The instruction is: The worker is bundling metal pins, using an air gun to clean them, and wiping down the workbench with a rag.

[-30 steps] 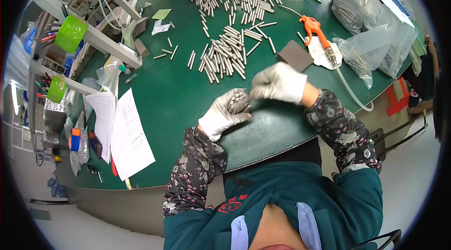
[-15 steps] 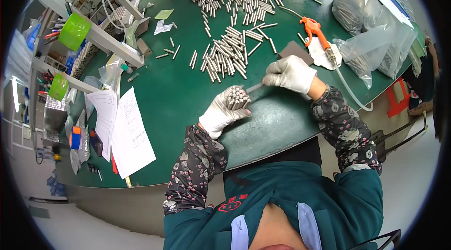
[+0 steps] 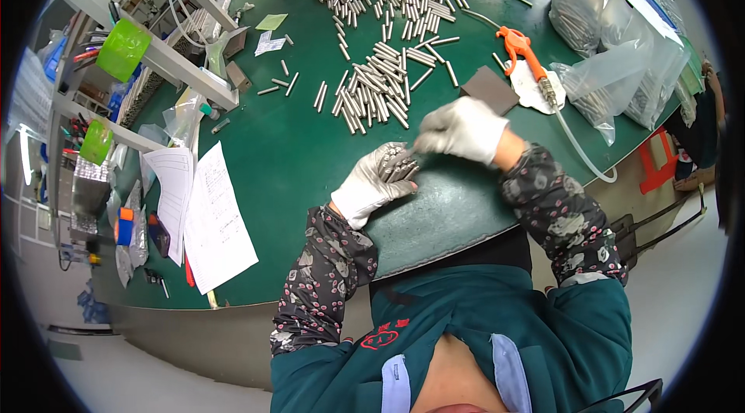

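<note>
A bundle of metal pins [image 3: 397,163] sits clamped in the gloved left hand [image 3: 375,182] at frame centre, above the green desk [image 3: 295,157]. The right hand [image 3: 462,130], fingers pinched together at the bundle's end, appears to be adding or aligning a pin. Loose pins [image 3: 372,91] lie heaped above; the next pick likely calls for reaching there.

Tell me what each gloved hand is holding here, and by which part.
The left hand cups a bundle of short metal rods in its palm and curled fingers. The right hand pinches at the bundle's upper end; whether it grips one rod cannot be told.
</note>
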`<state>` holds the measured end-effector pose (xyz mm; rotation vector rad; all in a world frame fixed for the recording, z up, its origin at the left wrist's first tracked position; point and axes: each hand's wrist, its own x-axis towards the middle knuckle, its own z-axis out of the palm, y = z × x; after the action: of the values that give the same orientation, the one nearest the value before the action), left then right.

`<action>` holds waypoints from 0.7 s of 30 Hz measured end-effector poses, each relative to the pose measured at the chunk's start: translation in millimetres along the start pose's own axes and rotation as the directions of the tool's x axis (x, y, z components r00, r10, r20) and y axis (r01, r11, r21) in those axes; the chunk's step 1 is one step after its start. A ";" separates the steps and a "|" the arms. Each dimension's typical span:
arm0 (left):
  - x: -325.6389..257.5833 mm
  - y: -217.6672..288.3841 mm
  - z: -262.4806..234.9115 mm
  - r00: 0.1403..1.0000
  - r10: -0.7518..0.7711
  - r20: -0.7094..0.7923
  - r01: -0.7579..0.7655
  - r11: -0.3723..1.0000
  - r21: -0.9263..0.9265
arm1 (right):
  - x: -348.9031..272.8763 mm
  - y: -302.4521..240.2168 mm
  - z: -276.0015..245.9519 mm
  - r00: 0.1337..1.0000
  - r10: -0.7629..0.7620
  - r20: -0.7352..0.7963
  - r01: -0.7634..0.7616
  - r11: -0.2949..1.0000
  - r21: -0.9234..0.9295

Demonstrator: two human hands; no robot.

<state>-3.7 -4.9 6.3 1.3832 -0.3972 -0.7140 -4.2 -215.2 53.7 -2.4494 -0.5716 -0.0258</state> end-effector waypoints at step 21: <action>1.8 -1.5 -0.3 0.998 -0.031 0.053 0.032 0.999 -0.014 | -8.5 17.8 -14.0 0.984 0.177 -0.023 -0.179 0.975 -0.134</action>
<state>-2.5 -6.0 4.6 1.3612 -0.4123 -0.7794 -3.1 -239.3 53.7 -2.6220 -0.3535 -0.0047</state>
